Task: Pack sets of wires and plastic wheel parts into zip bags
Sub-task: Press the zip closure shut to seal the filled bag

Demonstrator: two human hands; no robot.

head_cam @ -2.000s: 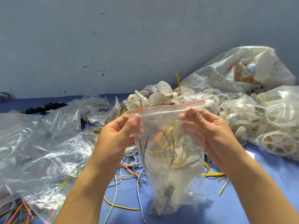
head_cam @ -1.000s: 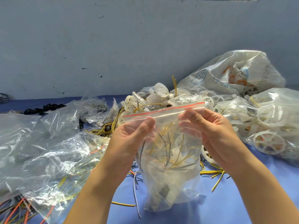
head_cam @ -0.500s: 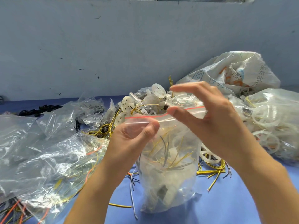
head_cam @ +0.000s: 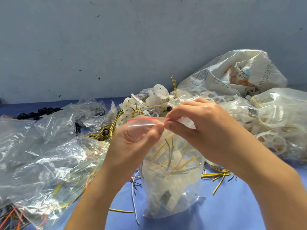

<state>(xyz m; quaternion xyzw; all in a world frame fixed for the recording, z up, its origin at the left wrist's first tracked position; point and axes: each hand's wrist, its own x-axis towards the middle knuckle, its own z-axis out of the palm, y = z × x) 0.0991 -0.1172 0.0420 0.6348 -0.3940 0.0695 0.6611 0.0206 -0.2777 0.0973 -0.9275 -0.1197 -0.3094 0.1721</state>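
Two hands are held at the top of one clear zip bag (head_cam: 172, 176), which is stood upright on the blue table surface (head_cam: 240, 213) directly below the fingers. The bag's red-lined seal strip (head_cam: 144, 120) is pinched by the right hand (head_cam: 207, 130) between thumb and forefinger, just where its fingertips meet the thumb of the left hand (head_cam: 131, 145). The left part of the bag's mouth, just under the strip, is gripped by the left hand, with the thumb in front and the fingers curled behind the plastic. Yellow and grey wires (head_cam: 171, 153) and white plastic wheel parts (head_cam: 176, 190) are seen through the bag wall beneath both hands. Beyond the fingertips, loose white wheels (head_cam: 159, 93) are heaped up, tangled with yellow wire, and a printed woven sack (head_cam: 232, 72) is slumped farther off, past the right knuckles. Outside the left wrist, crumpled clear bags (head_cam: 49, 163) holding wire are spread. Cut yellow wire pieces (head_cam: 217, 175) are scattered under the right forearm.
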